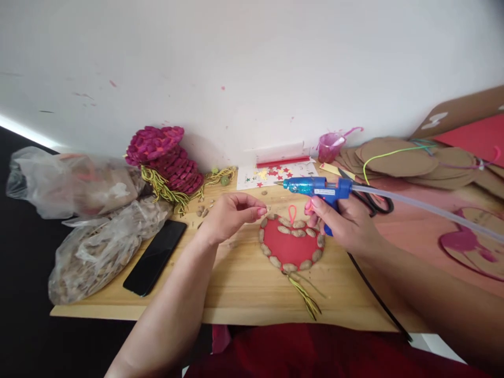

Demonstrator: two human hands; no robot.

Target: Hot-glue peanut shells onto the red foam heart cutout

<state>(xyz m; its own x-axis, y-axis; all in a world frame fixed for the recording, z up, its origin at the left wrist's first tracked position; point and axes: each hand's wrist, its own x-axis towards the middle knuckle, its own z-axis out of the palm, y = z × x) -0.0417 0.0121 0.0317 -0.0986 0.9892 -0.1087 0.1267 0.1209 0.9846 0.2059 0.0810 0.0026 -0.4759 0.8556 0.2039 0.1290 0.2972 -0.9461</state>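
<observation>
My right hand [346,223] is wrapped round the handle of a blue glue gun [315,188], its nozzle pointing left and a long clear glue stick coming out of its back. My left hand [240,212] is pinched just left of the nozzle; what its fingertips hold is too small to name. Below both hands a red round piece [289,245] lies on the wooden table, edged with brown shells or seeds, with several more in a row near its top. An orange loop [292,214] stands at its top, and a yellow-green tassel [305,299] hangs from its bottom.
Plastic bags [106,247] and a black phone [155,257] lie left. Behind are a magenta stack [173,163], a sticker sheet [252,178] and a pink cup [329,148]. Black scissors [372,203] and cardboard discs [397,163] lie right. A black cord [378,296] crosses the front edge.
</observation>
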